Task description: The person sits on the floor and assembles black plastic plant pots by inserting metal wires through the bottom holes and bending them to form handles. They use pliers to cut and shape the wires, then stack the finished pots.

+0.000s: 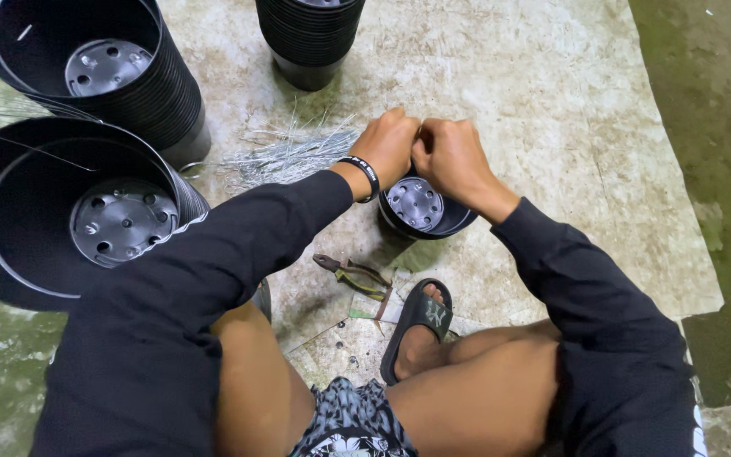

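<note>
both hands, left hand and right hand, meet with each grip pressed together at the far rim of a small round black plastic pot standing on the floor sheet, pliers nearby.

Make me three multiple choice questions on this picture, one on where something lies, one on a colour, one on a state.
1. Where do the pliers lie?
A. inside a pot
B. on the ground by the sandal
C. in the left hand

2. What colour are the stacked pots?
A. black
B. white
C. red

3. How are the hands placed?
A. both flat on the ground
B. apart, one on each knee
C. both closed together at the rim of the small pot

Key: 1 B, the pliers rest on the ground near the sandal. 2 A, every stack is black. 3 C, the left hand and right hand meet, fists closed, over the small pot's rim.
</note>
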